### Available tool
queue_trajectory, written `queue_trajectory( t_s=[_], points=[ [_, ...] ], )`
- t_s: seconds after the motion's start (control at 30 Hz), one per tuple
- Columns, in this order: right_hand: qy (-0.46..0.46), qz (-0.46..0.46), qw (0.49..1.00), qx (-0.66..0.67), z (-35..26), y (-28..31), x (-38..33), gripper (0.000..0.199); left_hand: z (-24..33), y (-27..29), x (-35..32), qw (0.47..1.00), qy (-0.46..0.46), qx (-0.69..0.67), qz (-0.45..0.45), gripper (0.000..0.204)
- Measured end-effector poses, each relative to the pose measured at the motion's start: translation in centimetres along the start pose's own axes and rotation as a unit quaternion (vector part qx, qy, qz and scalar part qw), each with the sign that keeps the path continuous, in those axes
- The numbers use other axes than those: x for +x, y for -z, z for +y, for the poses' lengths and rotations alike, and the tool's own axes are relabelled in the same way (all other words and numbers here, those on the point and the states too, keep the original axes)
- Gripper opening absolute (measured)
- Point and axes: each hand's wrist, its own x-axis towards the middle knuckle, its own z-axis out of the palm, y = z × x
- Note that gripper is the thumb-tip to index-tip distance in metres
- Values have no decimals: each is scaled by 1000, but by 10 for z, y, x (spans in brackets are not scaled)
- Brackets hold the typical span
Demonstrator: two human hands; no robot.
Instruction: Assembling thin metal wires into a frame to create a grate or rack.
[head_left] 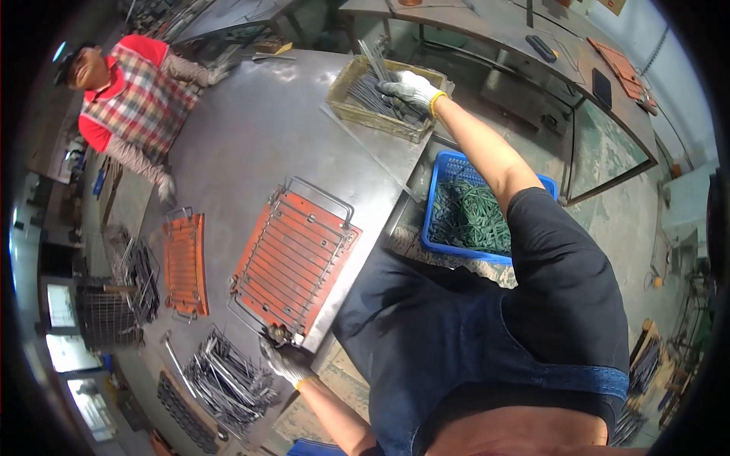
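My right hand [411, 90], in a whitish glove with a yellow cuff, is closed on a bundle of thin metal rods [373, 55]. It is over a yellowish bin [365, 120] holding many more rods. My left hand [287, 363], gloved too, is at the near corner of an orange-red board [310, 266]. Its fingers are curled beside a small dark metal piece [278, 333]; what they grip is hard to make out. Across the board lie parallel thin rods, with bent wire loops [325, 196] at its ends.
Opposite me a person [141, 99] stands at the metal table [228, 129], near a second orange-red board [185, 262]. Piled metal pieces [228, 376] lie at the lower left. A blue basket [449, 163] of green strands stands at the table's right, below a bench [487, 34].
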Motion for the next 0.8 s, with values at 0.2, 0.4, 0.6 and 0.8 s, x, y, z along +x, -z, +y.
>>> queue_trajectory(
  t_s=[0.2,0.4,0.6,0.8],
  points=[
    [125,65,989,47,-48,20,6,47,-15,-43,-3,990,-56,-26,130,43],
    [188,-38,978,84,-86,27,-13,41,10,-150,-60,782,-355,509,55,42],
    [83,-79,979,169,-87,-40,-57,35,2,-251,-69,613,-470,589,-239,53],
    [115,-55,987,101,-56,-68,-78,29,-39,-255,-53,586,-490,616,-191,53]
  ],
)
